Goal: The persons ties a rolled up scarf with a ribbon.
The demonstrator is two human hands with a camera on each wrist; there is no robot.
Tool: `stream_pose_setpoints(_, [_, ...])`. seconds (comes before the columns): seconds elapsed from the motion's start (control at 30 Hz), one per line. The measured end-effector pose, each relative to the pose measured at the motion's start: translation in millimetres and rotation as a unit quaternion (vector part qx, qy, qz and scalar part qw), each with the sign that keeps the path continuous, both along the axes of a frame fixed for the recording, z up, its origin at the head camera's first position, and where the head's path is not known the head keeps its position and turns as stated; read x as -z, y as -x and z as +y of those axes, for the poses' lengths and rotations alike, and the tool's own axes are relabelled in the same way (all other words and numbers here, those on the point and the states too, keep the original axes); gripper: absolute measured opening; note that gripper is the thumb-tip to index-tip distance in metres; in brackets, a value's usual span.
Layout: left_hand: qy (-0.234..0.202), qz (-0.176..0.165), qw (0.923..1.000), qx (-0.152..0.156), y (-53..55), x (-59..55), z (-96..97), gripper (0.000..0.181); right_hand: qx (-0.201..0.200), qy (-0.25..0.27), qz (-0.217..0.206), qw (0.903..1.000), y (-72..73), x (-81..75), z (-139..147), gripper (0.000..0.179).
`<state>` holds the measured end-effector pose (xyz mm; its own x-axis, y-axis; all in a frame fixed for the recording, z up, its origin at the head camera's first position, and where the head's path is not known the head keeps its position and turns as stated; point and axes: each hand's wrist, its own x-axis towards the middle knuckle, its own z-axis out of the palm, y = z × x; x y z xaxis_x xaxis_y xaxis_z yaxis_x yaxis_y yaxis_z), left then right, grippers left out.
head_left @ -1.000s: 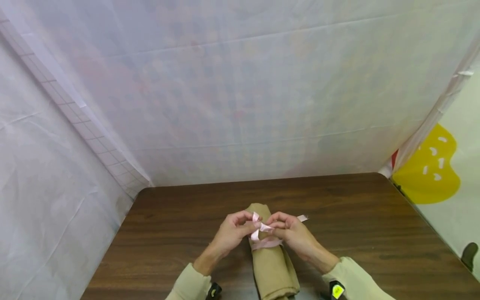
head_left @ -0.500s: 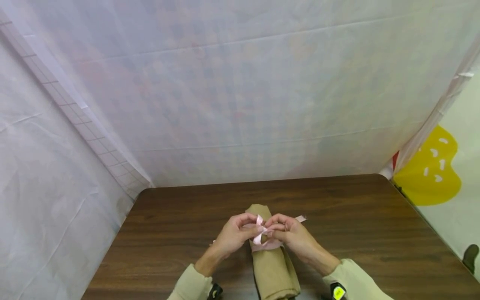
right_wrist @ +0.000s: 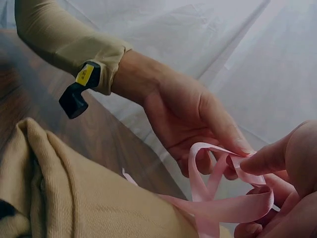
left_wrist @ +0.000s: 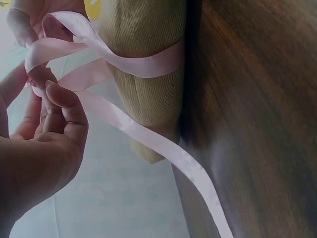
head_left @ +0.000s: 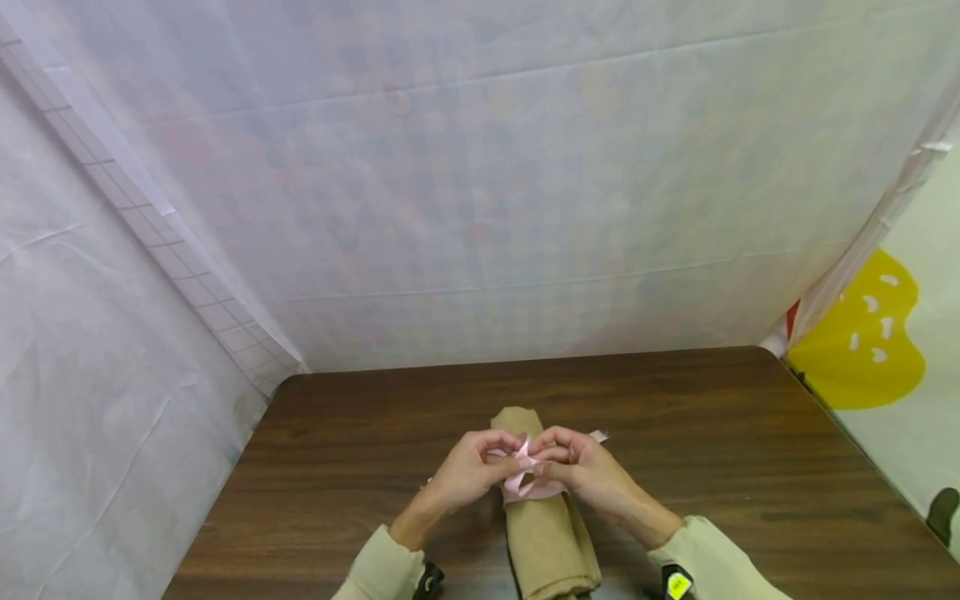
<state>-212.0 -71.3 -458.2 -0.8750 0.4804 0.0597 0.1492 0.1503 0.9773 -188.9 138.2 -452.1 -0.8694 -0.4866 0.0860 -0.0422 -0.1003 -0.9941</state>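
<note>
A rolled tan cloth (head_left: 551, 533) lies lengthwise on the table, with a pink ribbon (head_left: 536, 492) wrapped around its middle. Over the roll, my left hand (head_left: 468, 467) pinches the ribbon between thumb and fingers. Close beside it, fingertips nearly meeting, my right hand (head_left: 588, 475) pinches another part of the same ribbon. Loops of the ribbon (right_wrist: 233, 208) stand up between the two hands in the right wrist view. One ribbon tail (left_wrist: 183, 163) hangs past the roll down to the table in the left wrist view. Fingers partly hide the crossing of the ribbon.
The dark wooden table (head_left: 360, 450) has rounded far corners. White sheeting (head_left: 525, 208) hangs behind it and along the left side. A yellow shape with white marks (head_left: 862, 342) is on the wall at right. A black strapped device (right_wrist: 79, 89) sits on the left wrist.
Both hands stay over the roll, the left shifting slightly right toward the other. The ribbon loop between them has changed shape and is drawn in closer among the fingertips.
</note>
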Motion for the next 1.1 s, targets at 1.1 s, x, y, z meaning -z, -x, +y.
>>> stream_pose_setpoints(1.1, [0.037,0.057,0.9974,0.022,2.6,-13.0,-6.6,0.009,0.063,-0.212,0.204,0.9537,4.6,-5.9,1,0.01])
